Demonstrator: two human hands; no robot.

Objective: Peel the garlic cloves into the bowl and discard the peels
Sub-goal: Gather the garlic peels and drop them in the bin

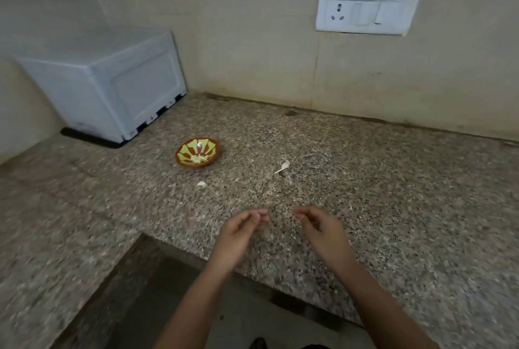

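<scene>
Over the front of the granite counter, my left hand (242, 229) and my right hand (320, 226) hover a little apart, both with fingers curled toward the thumb. A small pale bit of garlic (295, 216) shows at my right fingertips. Blur hides whether my left fingertips pinch anything. Farther back stands a red and yellow patterned bowl (208, 144) with pale peeled cloves (198, 159) in it. One unpeeled garlic clove (284, 166) with a thin tail lies on the counter right of the bowl. A small white peel scrap (201, 184) lies in front of the bowl.
A white appliance box (112, 81) sits at the back left corner of the counter (393, 180). A wall socket plate (366, 11) is on the beige wall behind. The counter's front edge drops to the floor (174, 292) below my forearms.
</scene>
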